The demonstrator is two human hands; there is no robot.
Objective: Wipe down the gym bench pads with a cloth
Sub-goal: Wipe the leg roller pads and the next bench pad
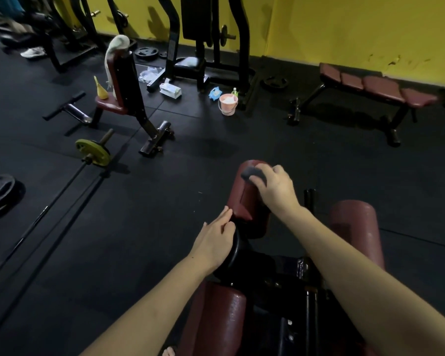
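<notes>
Head view: the right hand [276, 187] grips a dark cloth [252, 173], pressing it on the far end of the maroon roller pad [249, 201]. The left hand [215, 240], fingers loosely straight, rests against the pad's near end.

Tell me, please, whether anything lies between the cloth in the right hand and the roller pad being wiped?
Nothing visible does. The right hand presses the dark cloth straight onto the far end of the maroon roller pad. The left hand rests at the pad's near end, clear of the cloth.
</notes>
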